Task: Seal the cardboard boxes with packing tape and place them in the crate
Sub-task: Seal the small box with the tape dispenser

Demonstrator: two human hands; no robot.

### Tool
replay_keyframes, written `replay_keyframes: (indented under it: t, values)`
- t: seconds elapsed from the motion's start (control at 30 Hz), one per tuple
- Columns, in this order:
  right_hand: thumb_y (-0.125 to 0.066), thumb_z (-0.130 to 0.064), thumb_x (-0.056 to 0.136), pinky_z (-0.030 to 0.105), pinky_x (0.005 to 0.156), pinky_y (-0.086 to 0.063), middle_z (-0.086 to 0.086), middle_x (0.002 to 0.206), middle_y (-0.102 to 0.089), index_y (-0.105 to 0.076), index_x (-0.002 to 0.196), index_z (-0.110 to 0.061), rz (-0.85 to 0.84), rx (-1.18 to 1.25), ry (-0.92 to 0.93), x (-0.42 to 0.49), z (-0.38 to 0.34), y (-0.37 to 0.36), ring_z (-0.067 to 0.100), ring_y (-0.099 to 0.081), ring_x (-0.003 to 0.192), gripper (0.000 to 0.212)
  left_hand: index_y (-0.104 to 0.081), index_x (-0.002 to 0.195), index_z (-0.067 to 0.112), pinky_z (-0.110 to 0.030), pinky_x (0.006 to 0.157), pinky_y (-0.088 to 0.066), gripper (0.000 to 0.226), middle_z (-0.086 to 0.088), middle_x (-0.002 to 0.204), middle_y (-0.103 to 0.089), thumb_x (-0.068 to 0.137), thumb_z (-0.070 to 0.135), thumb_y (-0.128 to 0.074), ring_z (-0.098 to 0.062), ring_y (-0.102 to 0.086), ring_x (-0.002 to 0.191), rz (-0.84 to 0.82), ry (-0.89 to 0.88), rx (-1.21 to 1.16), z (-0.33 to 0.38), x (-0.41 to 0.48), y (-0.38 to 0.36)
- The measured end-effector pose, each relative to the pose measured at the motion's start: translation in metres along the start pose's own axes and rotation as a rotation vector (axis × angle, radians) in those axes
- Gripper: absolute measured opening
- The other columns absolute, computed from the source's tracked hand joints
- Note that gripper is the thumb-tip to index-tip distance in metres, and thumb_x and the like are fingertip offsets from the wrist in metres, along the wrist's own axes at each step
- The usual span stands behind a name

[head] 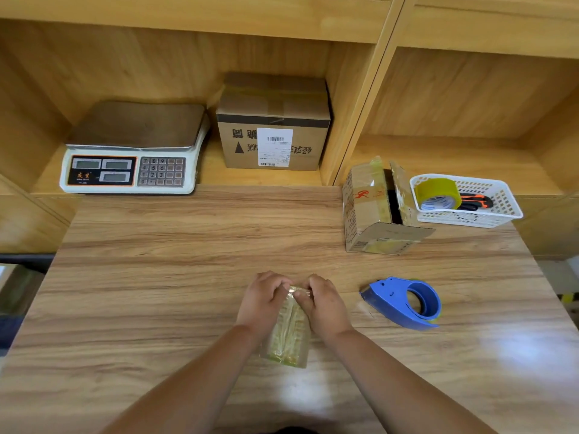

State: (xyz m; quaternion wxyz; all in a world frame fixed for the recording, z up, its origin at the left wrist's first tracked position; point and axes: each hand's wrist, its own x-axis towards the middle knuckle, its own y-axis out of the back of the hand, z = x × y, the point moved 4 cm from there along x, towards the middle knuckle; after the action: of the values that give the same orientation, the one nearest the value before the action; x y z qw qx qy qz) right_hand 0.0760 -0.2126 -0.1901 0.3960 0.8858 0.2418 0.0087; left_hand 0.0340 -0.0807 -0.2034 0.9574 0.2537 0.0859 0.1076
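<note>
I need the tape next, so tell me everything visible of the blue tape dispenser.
The blue tape dispenser looks like moulded plastic: a round open ring with a wedge-shaped nose pointing left. It lies on its side on the wooden table, right of the right hand and apart from it. A sliver of yellowish tape shows along its lower right rim. Only the table touches it.

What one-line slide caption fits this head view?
The left hand and right hand grip a small taped box on the wooden table, blue tape dispenser alongside.
</note>
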Motion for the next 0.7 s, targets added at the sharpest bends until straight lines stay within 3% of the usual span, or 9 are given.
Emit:
replay_keyframes:
  t: [0.13, 0.2, 0.27, 0.37, 0.5, 0.7]
  values:
    - [-0.070, -0.038, 0.080, 0.027, 0.095, -0.036, -0.007, 0.112, -0.051, -0.051, 0.123, -0.022, -0.139, -0.040, 0.030, -0.004, -0.002, -0.004, 0.008, -0.042, 0.105, 0.049, -0.067, 0.102, 0.018, -0.012, 0.083, -0.035, 0.024, 0.011, 0.099, -0.060, 0.099, 0.021, -0.043, -0.005, -0.048, 0.101, 0.000, 0.074, -0.013, -0.005, 0.000, 0.002]
    - [-0.074, -0.044, 0.073, 0.027, 0.096, -0.033, -0.011, 0.115, -0.048, -0.048, 0.125, -0.025, -0.178, -0.068, 0.060, -0.007, -0.004, -0.005, 0.007, -0.040, 0.109, 0.061, -0.066, 0.101, 0.020, -0.021, 0.082, -0.042, 0.027, 0.005, 0.100, -0.063, 0.100, 0.023, -0.040, -0.008, -0.055, 0.097, 0.002, 0.140, -0.078, -0.007, -0.001, 0.003]
    - [-0.074, -0.046, 0.072, 0.025, 0.090, -0.030, -0.016, 0.106, -0.047, -0.050, 0.120, -0.026, -0.151, -0.066, 0.049, -0.007, -0.004, -0.004, 0.004, -0.039, 0.102, 0.058, -0.064, 0.094, 0.024, -0.020, 0.072, -0.044, 0.027, 0.002, 0.092, -0.065, 0.100, 0.025, -0.038, -0.011, -0.060, 0.088, 0.023, 0.190, -0.160, -0.008, -0.004, 0.003]
    - [-0.073, -0.043, 0.074, 0.027, 0.084, -0.032, -0.022, 0.087, -0.046, -0.055, 0.101, -0.029, -0.070, 0.004, 0.014, -0.004, -0.004, -0.002, 0.002, -0.042, 0.089, 0.036, -0.063, 0.089, 0.016, -0.017, 0.063, -0.041, 0.029, -0.007, 0.088, -0.065, 0.100, 0.026, -0.039, -0.010, -0.056, 0.076, 0.043, 0.214, -0.163, -0.008, -0.005, 0.003]
    - [-0.069, -0.033, 0.082, 0.035, 0.080, -0.040, -0.019, 0.072, -0.049, -0.051, 0.078, -0.032, 0.017, 0.129, -0.037, 0.000, 0.001, -0.004, 0.000, -0.044, 0.071, 0.019, -0.061, 0.089, 0.017, -0.028, 0.070, -0.040, 0.026, -0.006, 0.089, -0.061, 0.099, 0.026, -0.040, -0.016, -0.055, 0.087, 0.018, 0.219, -0.155, -0.011, -0.003, -0.002]
    - [-0.064, -0.031, 0.087, 0.039, 0.082, -0.044, -0.005, 0.080, -0.059, -0.048, 0.067, -0.037, 0.038, 0.241, -0.130, 0.003, 0.007, -0.011, 0.021, -0.053, 0.086, 0.026, -0.058, 0.084, 0.028, -0.027, 0.066, -0.035, 0.023, -0.002, 0.087, -0.059, 0.099, 0.029, -0.040, -0.017, -0.053, 0.088, 0.003, 0.223, -0.136, -0.014, -0.001, -0.004]
